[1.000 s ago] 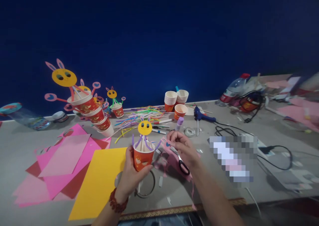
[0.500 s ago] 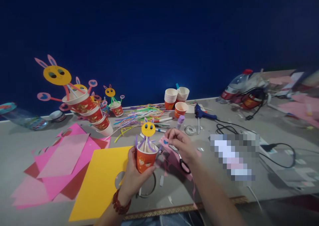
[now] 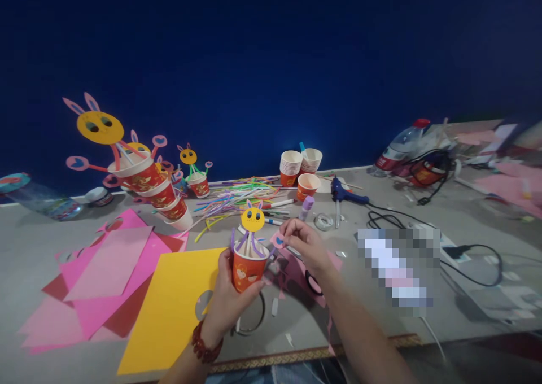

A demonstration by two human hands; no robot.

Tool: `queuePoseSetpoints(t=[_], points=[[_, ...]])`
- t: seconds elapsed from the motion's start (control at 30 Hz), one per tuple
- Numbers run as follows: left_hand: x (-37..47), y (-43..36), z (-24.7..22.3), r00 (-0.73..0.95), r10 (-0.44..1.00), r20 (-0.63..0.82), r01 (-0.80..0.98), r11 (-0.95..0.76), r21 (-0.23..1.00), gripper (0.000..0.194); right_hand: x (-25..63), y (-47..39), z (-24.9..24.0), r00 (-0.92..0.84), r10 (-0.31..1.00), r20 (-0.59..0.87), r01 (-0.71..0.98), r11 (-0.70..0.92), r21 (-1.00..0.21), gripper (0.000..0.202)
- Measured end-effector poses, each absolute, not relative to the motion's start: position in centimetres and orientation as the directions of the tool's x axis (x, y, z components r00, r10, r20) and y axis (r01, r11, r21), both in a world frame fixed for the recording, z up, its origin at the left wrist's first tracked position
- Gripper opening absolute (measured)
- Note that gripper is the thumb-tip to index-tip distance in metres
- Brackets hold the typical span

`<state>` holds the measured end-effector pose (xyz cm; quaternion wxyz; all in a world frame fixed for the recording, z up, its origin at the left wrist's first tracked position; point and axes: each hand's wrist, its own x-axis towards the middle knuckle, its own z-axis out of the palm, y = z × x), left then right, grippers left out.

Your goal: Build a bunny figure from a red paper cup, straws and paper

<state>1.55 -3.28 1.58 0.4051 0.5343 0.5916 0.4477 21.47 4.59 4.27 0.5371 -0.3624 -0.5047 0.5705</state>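
Paper cup [image 3: 249, 272] and L hand [image 3: 232, 300] have shifted slightly R vs. 1 s ago, nearer R hand [image 3: 311, 247]. L fingers [image 3: 250, 295] curl round the cup, open abt its width; R fingers [image 3: 293, 229] pinch, nearly closed, a thin pink paper disc [image 3: 278, 240] w/ blue heart, by the tip of a purple stem [image 3: 272, 252]. Cup: orange-red, tapered, pale print, held over grey surface [image 3: 305, 322], R of flat yellow sheet [image 3: 165, 299] w/ round cutout. Round yellow paper face [image 3: 253, 220] tops it. Clear plastic bottle [image 3: 400, 147]: red label [image 3: 388, 161], lettering too blurred to read.
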Motion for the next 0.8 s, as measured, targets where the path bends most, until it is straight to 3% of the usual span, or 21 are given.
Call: queuePoseSetpoints(t=[0.37, 0.63, 0.8], points=[[1.3, -3.3, 1.1, -0.097, 0.995, 0.012, 0.274, 0.015, 0.962, 0.075, 21.4, 4.2, 4.2, -0.158, 0.979, 0.131, -0.135, 0.11, -0.985, 0.02], [1.4, -3.3, 1.2, -0.124, 0.992, 0.003, 0.265, 0.03, 0.964, 0.077, 21.2, 4.0, 3.0, -0.3, 0.953, -0.039, -0.098, -0.071, -0.993, 0.036], [1.3, -3.4, 1.1, -0.121, 0.992, 0.026, 0.271, 0.008, 0.962, 0.076, 21.0, 4.0, 2.9, -0.289, 0.956, -0.05, -0.14, -0.093, -0.986, 0.039]])
